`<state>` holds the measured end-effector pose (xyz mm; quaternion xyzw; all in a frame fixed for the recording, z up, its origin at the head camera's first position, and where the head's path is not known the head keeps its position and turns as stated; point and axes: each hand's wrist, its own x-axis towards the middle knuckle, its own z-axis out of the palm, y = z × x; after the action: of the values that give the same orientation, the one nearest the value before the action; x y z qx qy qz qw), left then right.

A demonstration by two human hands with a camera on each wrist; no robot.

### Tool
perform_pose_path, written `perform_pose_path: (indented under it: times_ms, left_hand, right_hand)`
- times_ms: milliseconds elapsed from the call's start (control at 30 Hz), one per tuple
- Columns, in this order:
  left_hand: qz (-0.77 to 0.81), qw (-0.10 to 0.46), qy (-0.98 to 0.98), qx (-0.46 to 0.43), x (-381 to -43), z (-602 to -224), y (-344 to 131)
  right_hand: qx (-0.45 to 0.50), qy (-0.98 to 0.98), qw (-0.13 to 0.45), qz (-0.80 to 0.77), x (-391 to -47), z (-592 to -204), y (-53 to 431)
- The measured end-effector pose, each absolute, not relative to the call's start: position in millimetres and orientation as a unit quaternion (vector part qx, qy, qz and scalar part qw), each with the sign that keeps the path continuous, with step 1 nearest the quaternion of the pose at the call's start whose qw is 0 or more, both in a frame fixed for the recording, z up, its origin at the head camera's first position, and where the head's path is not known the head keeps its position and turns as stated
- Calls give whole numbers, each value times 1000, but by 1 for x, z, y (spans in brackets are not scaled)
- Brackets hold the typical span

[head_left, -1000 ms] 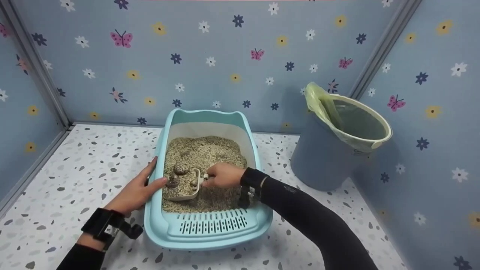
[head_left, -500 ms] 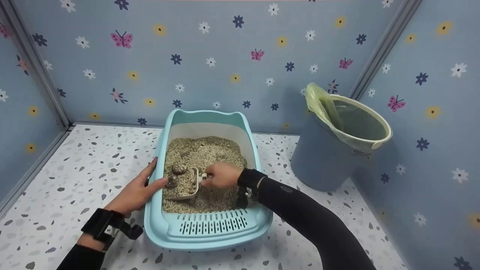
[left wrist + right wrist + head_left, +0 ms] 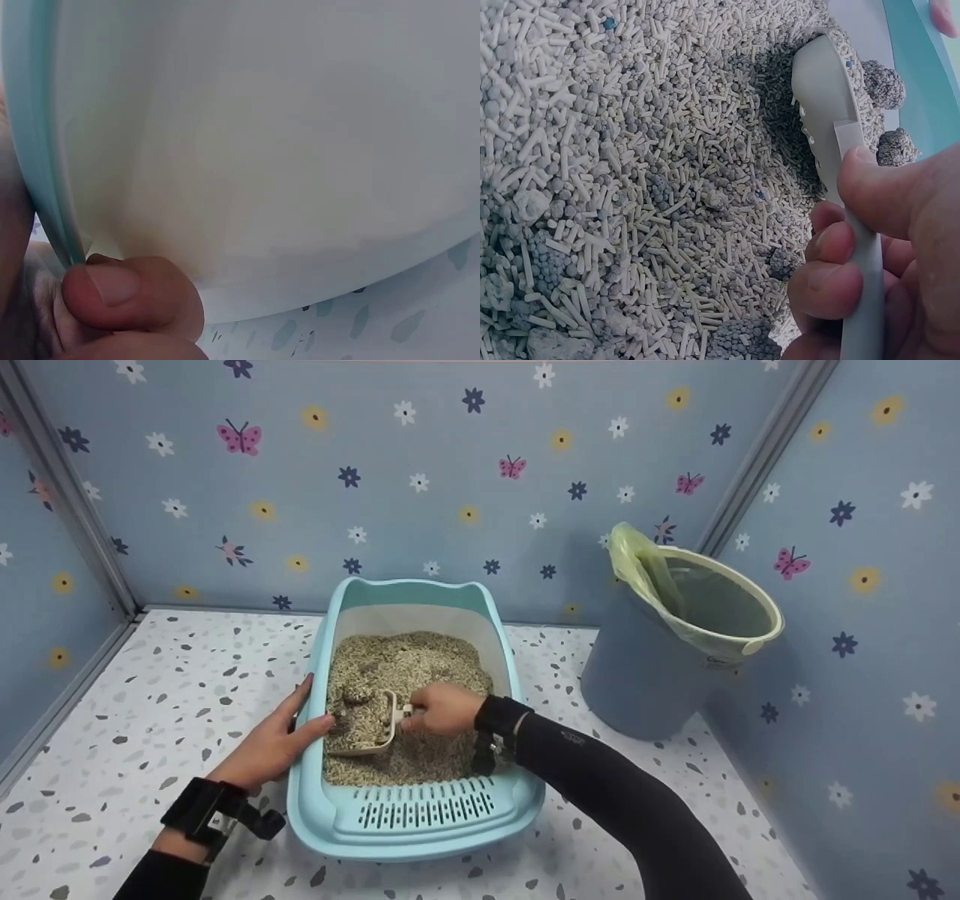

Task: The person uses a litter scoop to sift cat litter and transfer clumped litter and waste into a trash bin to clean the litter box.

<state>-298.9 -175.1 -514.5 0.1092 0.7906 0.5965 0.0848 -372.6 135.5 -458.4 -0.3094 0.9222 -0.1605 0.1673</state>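
A light-blue litter box point(image 3: 420, 840) holds tan pellet litter point(image 3: 431, 660). My left hand point(image 3: 262, 750) grips the box's left side, thumb over the rim and fingers curled beneath it in the left wrist view. My right hand point(image 3: 445, 709) holds a cream litter scoop point(image 3: 392, 716) by its handle, fingers wrapped round it. The scoop's bowl is sunk in the litter near the left wall and carries pellets. Dark clumps point(image 3: 883, 84) lie at its far edge, close to my left thumb. In the right wrist view, more clumps point(image 3: 742, 341) sit in the litter.
A blue-grey bin point(image 3: 637, 682) with a yellow-green bag point(image 3: 634, 562) over its rim stands at the back right. Flower-patterned walls point(image 3: 465, 472) enclose the back and both sides. The speckled white tabletop point(image 3: 202, 682) surrounds the box.
My right hand and the scoop have shifted slightly left and away, pushing further under the clumps. More pellets have gathered in the bowl. My left hand keeps its place on the rim.
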Motion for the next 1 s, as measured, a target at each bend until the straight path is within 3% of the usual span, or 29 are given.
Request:
perform_pose_path:
  times_ms: [833, 1000]
  left_hand:
    - [591, 84, 795, 109, -301, -519, -176]
    - [599, 91, 789, 104, -301, -517, -175]
  right_hand:
    - [-285, 919, 151, -227, -366, -450, 153]
    - [-277, 924, 121, -233, -363, -444, 161]
